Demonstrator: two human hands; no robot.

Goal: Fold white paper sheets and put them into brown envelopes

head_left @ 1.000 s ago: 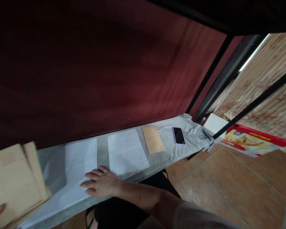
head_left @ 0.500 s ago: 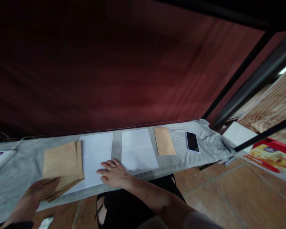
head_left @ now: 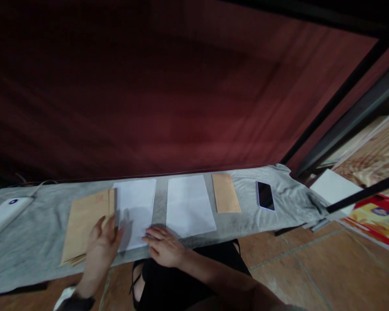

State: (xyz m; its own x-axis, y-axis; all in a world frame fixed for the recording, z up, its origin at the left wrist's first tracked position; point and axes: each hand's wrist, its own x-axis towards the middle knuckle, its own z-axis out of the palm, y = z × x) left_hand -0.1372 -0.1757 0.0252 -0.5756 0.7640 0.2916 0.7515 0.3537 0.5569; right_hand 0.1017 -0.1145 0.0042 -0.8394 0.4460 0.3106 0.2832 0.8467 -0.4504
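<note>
A stack of brown paper envelopes [head_left: 81,220] lies at the left of the grey cloth. My left hand [head_left: 102,242] is over the right-hand side of the stack, slightly blurred, its fingers apart and gripping nothing. Beside the stack lies a white paper sheet [head_left: 136,198]. My right hand [head_left: 165,246] rests at the lower right edge of this sheet with its fingers stretched out to the left. To its right is a second white paper sheet [head_left: 189,205]. A single brown envelope [head_left: 226,193] lies farther right, apart from both hands.
A phone [head_left: 265,195] lies on the grey cloth [head_left: 291,198] at the right. At the far left is a white device [head_left: 8,216] with a cable. A dark red panel [head_left: 168,99] rises behind. A red and yellow box [head_left: 379,218] stands low at the right.
My left hand has let go of the envelope stack's lower left corner and moved right and up over it. My right hand has shifted slightly, its fingers now closer together. The view has turned a little.
</note>
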